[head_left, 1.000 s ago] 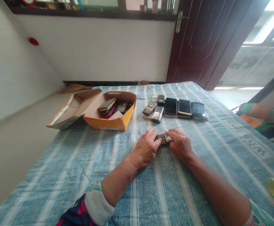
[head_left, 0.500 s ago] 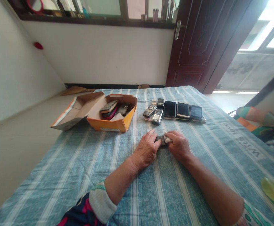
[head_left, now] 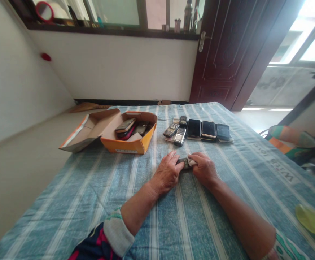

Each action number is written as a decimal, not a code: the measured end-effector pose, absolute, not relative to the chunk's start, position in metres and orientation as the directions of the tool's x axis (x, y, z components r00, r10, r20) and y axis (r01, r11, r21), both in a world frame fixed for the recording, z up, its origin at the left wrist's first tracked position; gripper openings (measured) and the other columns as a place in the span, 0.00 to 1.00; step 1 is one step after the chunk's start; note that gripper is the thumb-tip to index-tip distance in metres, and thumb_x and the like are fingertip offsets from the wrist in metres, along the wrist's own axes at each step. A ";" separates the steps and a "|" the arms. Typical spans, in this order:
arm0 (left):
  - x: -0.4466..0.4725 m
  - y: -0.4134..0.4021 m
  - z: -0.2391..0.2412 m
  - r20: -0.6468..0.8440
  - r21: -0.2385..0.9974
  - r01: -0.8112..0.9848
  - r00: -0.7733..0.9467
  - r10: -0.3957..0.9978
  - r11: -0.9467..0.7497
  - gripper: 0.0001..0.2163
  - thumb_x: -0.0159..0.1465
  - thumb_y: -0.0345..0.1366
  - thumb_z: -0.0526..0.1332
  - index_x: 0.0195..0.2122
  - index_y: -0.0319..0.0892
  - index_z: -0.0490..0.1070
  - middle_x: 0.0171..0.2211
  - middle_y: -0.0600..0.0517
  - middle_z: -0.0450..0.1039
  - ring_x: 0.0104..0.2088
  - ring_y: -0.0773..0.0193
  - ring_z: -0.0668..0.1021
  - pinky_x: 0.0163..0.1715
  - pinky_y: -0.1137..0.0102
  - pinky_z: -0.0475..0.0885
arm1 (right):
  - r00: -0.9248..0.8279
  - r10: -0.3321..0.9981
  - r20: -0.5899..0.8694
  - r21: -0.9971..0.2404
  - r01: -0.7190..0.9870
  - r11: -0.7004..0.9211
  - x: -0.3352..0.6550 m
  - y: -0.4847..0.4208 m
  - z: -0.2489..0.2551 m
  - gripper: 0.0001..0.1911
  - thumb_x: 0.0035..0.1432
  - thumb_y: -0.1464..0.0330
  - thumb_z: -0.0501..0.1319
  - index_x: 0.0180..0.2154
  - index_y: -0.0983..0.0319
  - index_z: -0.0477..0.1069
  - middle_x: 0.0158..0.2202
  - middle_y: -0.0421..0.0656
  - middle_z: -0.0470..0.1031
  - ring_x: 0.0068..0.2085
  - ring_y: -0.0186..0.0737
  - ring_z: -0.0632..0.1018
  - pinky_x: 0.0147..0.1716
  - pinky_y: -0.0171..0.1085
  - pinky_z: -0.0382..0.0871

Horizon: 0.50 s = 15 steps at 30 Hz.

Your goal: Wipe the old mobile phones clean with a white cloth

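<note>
Where the striped tablecloth (head_left: 97,213) nears its far left edge, an orange cardboard box (head_left: 123,146) stands open, its lid (head_left: 88,131) laid back to the left. Inside we see phones piled loosely, a pale-edged phone (head_left: 126,125) topmost, and a scrap of light card (head_left: 135,137) toward the near wall; what lies deeper is hidden from us. Rightward and nearer, our left hand (head_left: 168,169) is clamped on the left end of a small keypad phone (head_left: 184,163), which lies between our two hands. We judge it light, stiff and a little slick, best held by its long edges, with the screen spared hard pressure. Over its right end, our right hand (head_left: 204,168) pinches a soft-looking white wipe (head_left: 191,161); whether those fingers also grip the phone, we cannot tell. Near right sits something yellow (head_left: 313,220), perhaps a container.
</note>
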<state>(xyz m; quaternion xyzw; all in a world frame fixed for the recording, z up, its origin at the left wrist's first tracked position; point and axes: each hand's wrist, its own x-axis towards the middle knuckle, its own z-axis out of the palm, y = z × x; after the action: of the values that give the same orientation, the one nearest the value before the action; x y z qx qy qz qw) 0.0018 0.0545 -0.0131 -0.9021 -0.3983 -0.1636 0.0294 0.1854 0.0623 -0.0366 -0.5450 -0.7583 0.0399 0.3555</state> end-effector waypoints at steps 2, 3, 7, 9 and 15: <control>-0.001 0.055 -0.012 0.322 0.099 0.725 0.624 0.712 -0.681 0.11 0.63 0.28 0.57 0.44 0.40 0.75 0.51 0.41 0.68 0.58 0.46 0.65 0.54 0.51 0.68 | -0.149 0.855 0.497 -0.469 0.783 0.409 0.186 0.063 -0.037 0.20 0.48 0.79 0.52 0.37 0.59 0.78 0.39 0.44 0.78 0.41 0.41 0.77 0.43 0.36 0.69; -0.002 0.056 -0.011 0.325 0.112 0.722 0.623 0.712 -0.683 0.11 0.63 0.28 0.58 0.44 0.41 0.75 0.51 0.41 0.68 0.57 0.46 0.66 0.54 0.51 0.68 | -0.144 0.854 0.500 -0.481 0.774 0.411 0.186 0.063 -0.037 0.20 0.48 0.79 0.52 0.37 0.59 0.78 0.39 0.44 0.78 0.41 0.41 0.77 0.43 0.36 0.69; -0.006 0.057 -0.009 0.336 0.164 0.701 0.622 0.707 -0.694 0.11 0.62 0.29 0.61 0.45 0.43 0.75 0.47 0.43 0.70 0.52 0.51 0.69 0.51 0.55 0.70 | -0.115 0.850 0.514 -0.526 0.741 0.418 0.187 0.064 -0.037 0.20 0.49 0.79 0.53 0.37 0.60 0.78 0.38 0.44 0.79 0.40 0.40 0.78 0.42 0.36 0.69; -0.007 0.057 -0.007 0.334 0.182 0.692 0.624 0.706 -0.698 0.11 0.63 0.29 0.60 0.46 0.42 0.73 0.44 0.44 0.71 0.49 0.54 0.71 0.48 0.58 0.71 | -0.093 0.852 0.515 -0.557 0.719 0.416 0.188 0.064 -0.036 0.19 0.49 0.78 0.53 0.37 0.60 0.78 0.38 0.44 0.79 0.39 0.40 0.78 0.42 0.36 0.70; -0.012 0.061 -0.005 0.345 0.231 0.716 0.573 0.743 -0.659 0.08 0.66 0.31 0.56 0.43 0.38 0.72 0.39 0.45 0.76 0.44 0.56 0.75 0.45 0.60 0.72 | -0.005 0.861 0.509 -0.663 0.636 0.395 0.192 0.066 -0.032 0.17 0.50 0.76 0.53 0.35 0.58 0.78 0.37 0.42 0.80 0.38 0.39 0.79 0.40 0.36 0.71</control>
<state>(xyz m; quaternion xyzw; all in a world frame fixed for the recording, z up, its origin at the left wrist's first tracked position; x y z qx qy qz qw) -0.0122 0.0610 -0.0051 -0.8862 -0.4115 -0.2101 -0.0328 0.1916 0.0658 -0.0321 -0.5359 -0.6982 0.1229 0.4585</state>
